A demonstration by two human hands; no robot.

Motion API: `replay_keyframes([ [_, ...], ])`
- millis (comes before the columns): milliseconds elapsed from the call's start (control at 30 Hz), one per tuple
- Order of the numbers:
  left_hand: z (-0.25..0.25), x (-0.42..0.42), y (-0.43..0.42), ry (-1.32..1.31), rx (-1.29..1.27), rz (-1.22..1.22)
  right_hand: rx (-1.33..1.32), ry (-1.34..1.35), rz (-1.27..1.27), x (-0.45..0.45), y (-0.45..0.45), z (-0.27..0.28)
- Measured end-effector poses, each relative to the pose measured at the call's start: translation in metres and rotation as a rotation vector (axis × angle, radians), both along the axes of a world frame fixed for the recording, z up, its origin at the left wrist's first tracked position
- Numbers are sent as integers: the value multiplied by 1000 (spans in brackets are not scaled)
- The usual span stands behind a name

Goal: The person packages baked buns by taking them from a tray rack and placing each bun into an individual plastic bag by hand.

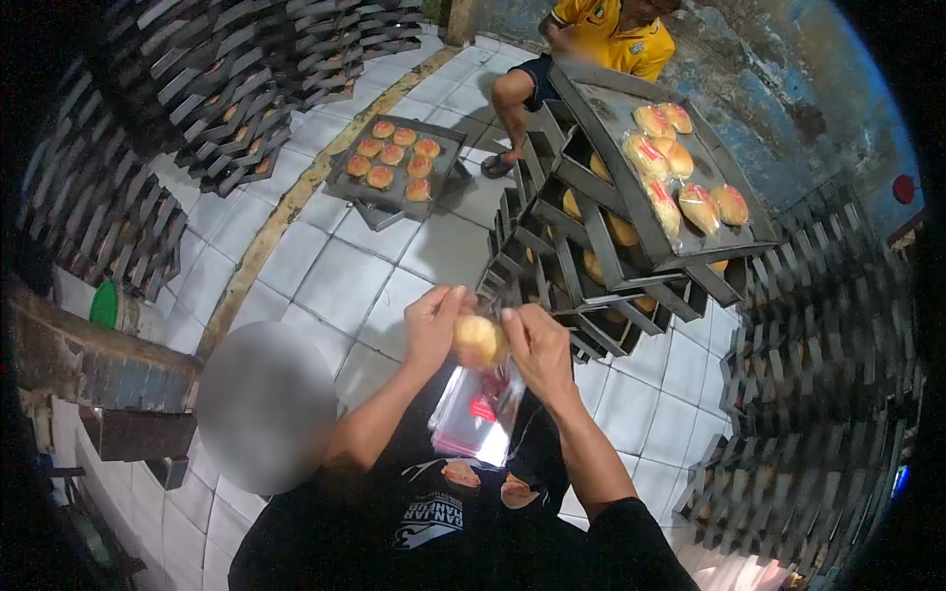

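Note:
A round golden bun [479,342] hangs between my hands inside a clear plastic bag, slightly blurred. My left hand [434,320] is closed in a pinch at the bag's upper left edge. On the other side, my right hand [539,345] pinches the bag's right edge between thumb and fingers. Just beneath lies a stack of clear printed bags [471,419] with red marks, against my black shirt. In front and to the right, several buns in bags [700,207] lie on the top metal tray [611,103] of a tall stack.
Several red-topped buns [391,155] sit on a low tray [347,179] ahead. A person in a yellow shirt [631,44] sits behind the tray stack. Stacked dark trays [808,394] line both sides; a green-rimmed bucket [138,315] stands at left.

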State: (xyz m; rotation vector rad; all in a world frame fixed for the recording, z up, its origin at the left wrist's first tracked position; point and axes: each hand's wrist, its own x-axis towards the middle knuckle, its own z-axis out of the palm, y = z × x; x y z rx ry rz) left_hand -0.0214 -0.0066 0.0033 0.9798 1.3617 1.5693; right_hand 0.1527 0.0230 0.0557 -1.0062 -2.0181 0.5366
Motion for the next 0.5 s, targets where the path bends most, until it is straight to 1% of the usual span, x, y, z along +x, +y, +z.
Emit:
replay_keyframes([
  [33,3,5,2,-78,41,45,47,19,-2,-3,-2,8],
  [67,8,5,5,9,47,89,88,37,-3,-2,-3,11],
  [100,12,2,9,97,44,129,72,86,-30,-3,8,9],
  [133,14,-2,9,190,36,163,-372,129,-70,6,20,1],
  [167,-3,-10,13,20,-21,166,-613,251,-68,15,32,-4],
  [200,-1,-14,7,178,50,191,-848,373,-60,21,40,-8],
  [233,3,-18,2,334,131,223,-850,373,-61,21,30,-2],
  [267,4,-20,-5,486,204,254,-909,383,-56,24,23,-11],
  [300,-5,-21,-18,331,84,154,-983,389,-60,30,9,-26],
  [333,-22,-22,-32,256,-38,83,-1050,398,-62,35,-4,-44],
  [400,-53,-25,-46,107,-255,-47,-1271,516,-82,38,-34,-80],
  [433,-53,-22,-44,-186,-415,-72,-1389,526,-70,37,-41,-84],
  [467,-58,-21,-37,-306,-341,-105,-1361,647,-50,36,-42,-87],
  [500,-63,-22,-27,-425,-267,-142,-1329,771,-33,32,-44,-76],
])
